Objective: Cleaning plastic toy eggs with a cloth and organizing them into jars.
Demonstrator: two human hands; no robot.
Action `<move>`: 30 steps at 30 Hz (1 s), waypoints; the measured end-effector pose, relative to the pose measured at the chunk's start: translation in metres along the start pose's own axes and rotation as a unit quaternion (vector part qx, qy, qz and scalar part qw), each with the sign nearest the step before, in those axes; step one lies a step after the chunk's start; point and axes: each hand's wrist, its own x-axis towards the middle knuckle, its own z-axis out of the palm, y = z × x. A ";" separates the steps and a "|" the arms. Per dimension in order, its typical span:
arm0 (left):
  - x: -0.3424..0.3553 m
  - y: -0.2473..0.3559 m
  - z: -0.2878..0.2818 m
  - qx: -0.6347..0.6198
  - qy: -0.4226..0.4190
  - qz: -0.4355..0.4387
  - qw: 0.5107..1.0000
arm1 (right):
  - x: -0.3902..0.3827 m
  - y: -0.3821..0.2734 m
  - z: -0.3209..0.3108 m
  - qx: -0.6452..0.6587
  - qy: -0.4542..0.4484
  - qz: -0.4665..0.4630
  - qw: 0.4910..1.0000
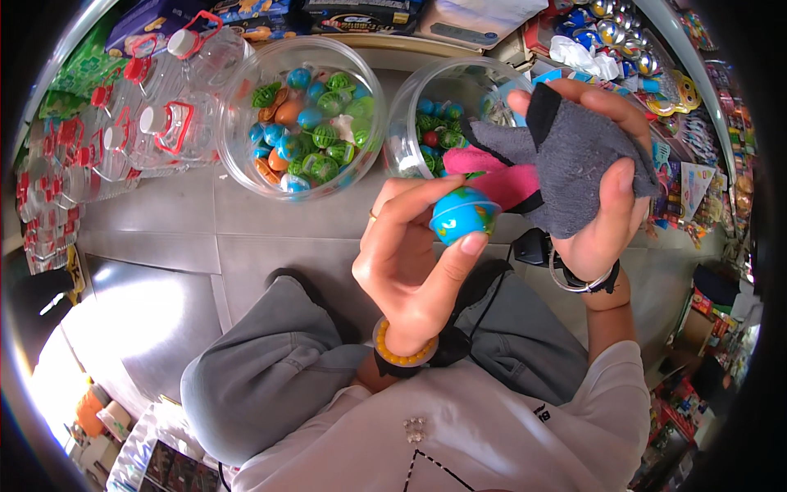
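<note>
My left hand is closed on a small plastic ball, blue with green and yellow patches and a clear band around it, pinched between thumb and fingers. Just to the right and higher, my right hand grips a folded cloth, grey with pink and black, whose pink part lies against or just behind the ball. Behind my hands stands a clear round tub holding similar blue and green balls, partly hidden by the cloth. Left of it, a second tub holds several blue, green and orange balls.
Red-handled plastic bottles crowd the left. Boxes and packs line the back, and shelves of small packaged goods run down the right. My bent knees are below, over a grey tiled floor.
</note>
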 end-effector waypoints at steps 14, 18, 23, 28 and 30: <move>-0.005 -0.003 -0.002 0.004 0.033 -0.028 0.999 | -0.001 0.000 0.004 -0.009 -0.012 0.000 1.000; -0.004 -0.003 -0.002 0.017 0.045 -0.019 0.999 | -0.001 0.005 0.003 0.003 -0.018 -0.007 1.000; -0.003 -0.001 0.000 0.022 0.070 -0.054 0.996 | -0.001 0.004 0.005 0.019 -0.018 -0.004 1.000; 0.000 -0.008 0.003 -0.026 0.056 -0.006 0.998 | -0.003 0.006 0.005 0.032 0.003 0.000 0.999; 0.001 -0.008 -0.002 -0.077 0.019 -0.020 0.997 | 0.000 0.012 0.001 0.050 -0.020 -0.037 0.998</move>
